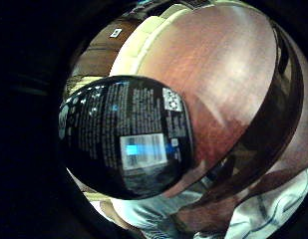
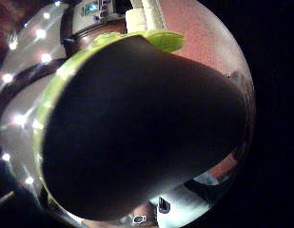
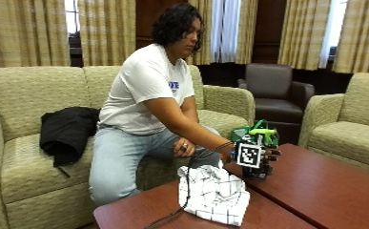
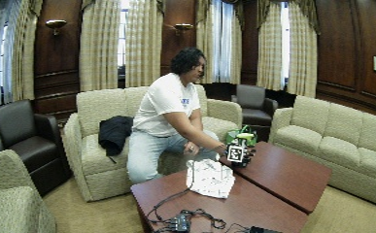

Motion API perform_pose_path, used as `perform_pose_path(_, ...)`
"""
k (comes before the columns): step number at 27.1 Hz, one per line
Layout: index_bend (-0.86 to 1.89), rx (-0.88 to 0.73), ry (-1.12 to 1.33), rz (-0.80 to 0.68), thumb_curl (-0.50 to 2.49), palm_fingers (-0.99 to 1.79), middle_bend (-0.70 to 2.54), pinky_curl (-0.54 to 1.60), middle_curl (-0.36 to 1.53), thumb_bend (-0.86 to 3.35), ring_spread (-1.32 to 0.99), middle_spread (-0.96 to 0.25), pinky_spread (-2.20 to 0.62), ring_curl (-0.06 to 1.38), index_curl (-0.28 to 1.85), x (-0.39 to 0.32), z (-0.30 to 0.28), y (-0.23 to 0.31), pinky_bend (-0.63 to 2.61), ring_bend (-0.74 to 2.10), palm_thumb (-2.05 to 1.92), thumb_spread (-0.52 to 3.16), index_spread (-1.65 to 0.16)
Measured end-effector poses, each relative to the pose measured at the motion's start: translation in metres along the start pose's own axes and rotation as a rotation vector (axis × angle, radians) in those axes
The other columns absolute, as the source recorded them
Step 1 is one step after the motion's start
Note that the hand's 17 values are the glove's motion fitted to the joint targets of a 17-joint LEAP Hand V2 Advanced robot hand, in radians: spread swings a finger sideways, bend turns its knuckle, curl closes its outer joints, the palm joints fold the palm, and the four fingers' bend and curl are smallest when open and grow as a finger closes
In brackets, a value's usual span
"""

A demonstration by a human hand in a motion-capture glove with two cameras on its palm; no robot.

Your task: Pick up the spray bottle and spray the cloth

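A seated person reaches the gloved right hand [image 3: 260,157] to a dark spray bottle [image 3: 258,164] with a green nozzle, standing upright on the wooden counter [image 3: 311,191]. The fingers look curled round the bottle's body. A checked white cloth [image 3: 212,193] lies crumpled just beside it, nearer the person. The bare hand [image 3: 183,149] rests on a knee. To do this well, probably lift straight up, turn the nozzle toward the cloth, then squeeze.
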State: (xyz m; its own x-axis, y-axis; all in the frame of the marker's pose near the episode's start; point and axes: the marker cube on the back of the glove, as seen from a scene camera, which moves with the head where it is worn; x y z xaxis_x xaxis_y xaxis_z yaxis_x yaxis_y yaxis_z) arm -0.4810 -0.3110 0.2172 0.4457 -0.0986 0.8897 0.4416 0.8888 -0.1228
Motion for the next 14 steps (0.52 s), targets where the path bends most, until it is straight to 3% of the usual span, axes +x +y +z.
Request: perform_pose_path(14,0.05,0.136,0.279,0.114,0.44,-0.16,0.17,0.36,0.32,-0.04,-0.19,-0.22,0.19,0.3,0.22,0.013,-0.053,0.09,0.41,0.26,0.43,0.77,-0.44)
